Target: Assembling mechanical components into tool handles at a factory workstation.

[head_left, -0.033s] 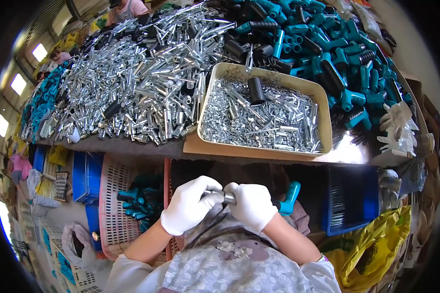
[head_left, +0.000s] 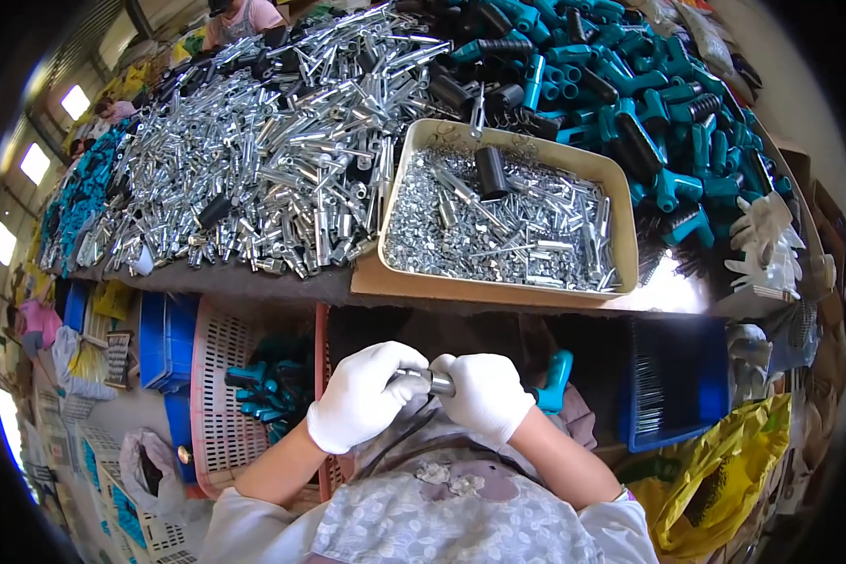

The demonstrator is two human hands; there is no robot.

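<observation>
In front of my apron, both white-gloved hands close round a short silvery metal cylinder (head_left: 441, 383), with fingertips nearly meeting. My left hand (head_left: 362, 395) pinches its left end, and the right end runs into the fist of my right hand (head_left: 486, 395), where it is hidden. Beyond my right wrist a teal angled handle (head_left: 556, 381) sticks out. The wrist covers the gap, so whether handle and metal are joined does not show.
Ahead on the bench, a cream tray (head_left: 627, 235) holds small metal parts, between heaped metal tubes (head_left: 282, 150) and teal handles (head_left: 672, 183). A pink basket (head_left: 218, 395) with teal parts stands left below, a blue bin (head_left: 677, 423) right, beside a yellow bag (head_left: 724, 479).
My right wrist and forearm have shifted very slightly to the right, and the teal handle has turned a little. Both hands keep their grip on the metal cylinder.
</observation>
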